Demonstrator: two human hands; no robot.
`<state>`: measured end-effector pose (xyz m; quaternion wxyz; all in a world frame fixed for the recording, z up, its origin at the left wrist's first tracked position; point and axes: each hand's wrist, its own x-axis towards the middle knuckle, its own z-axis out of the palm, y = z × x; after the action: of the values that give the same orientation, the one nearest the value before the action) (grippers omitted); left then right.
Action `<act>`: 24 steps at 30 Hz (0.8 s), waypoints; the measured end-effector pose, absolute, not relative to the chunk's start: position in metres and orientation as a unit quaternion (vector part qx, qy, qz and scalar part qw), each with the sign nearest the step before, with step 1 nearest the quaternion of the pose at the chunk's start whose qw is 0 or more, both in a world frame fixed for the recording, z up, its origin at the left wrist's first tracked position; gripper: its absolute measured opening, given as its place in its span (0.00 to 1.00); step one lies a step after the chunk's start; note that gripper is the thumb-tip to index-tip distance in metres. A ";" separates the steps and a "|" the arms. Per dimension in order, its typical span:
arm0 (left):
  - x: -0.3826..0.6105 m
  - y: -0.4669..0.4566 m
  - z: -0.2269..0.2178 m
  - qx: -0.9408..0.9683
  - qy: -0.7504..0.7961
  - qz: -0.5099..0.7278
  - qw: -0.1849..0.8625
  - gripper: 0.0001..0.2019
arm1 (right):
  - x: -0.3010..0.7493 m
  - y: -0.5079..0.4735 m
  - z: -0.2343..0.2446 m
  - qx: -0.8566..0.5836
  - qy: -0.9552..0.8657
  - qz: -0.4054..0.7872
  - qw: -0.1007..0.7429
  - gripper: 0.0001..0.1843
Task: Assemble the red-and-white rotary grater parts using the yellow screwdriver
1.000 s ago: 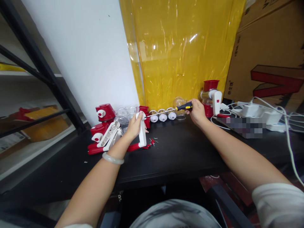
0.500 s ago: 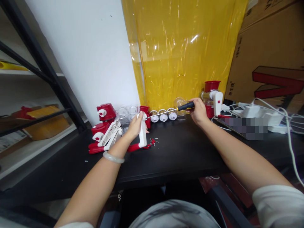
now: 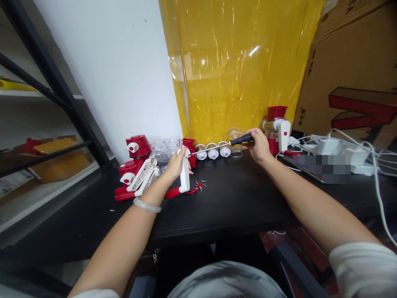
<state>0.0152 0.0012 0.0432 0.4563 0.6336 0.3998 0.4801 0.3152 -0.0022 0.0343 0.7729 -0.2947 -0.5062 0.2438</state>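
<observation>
My left hand (image 3: 175, 164) is closed round the top of a white crank handle (image 3: 185, 174) with a red grip, holding it above the black table. In my right hand (image 3: 259, 145) is a screwdriver (image 3: 241, 139) with a black and yellow handle. Its long shaft runs leftward, and the tip meets the upper end of the crank handle; the exact contact is too small to make out. Below the crank, small screws and red pieces (image 3: 199, 185) lie scattered on the table. More white crank handles (image 3: 144, 176) with red grips rest left of my left hand.
Red housings (image 3: 136, 147) are stacked at the left, beside clear plastic parts (image 3: 167, 145). White-ended drums (image 3: 213, 153) line the back edge. An assembled red and white grater (image 3: 277, 128) stands at right, near a dark flat device (image 3: 310, 167), white chargers (image 3: 328, 145) and cables.
Both hands keep the same hold, with the screwdriver tip still at the crank handle. The crank and screwdriver have shifted very slightly left in view.
</observation>
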 end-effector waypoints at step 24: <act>-0.001 0.011 0.038 0.696 0.371 0.534 0.306 0.22 | 0.311 0.009 0.019 -0.420 -0.494 0.294 0.702 0.26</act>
<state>-0.0009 0.0111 0.0375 0.3058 0.6957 0.3712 0.5335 0.3114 0.0089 0.0191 0.7020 -0.4202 -0.4943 0.2938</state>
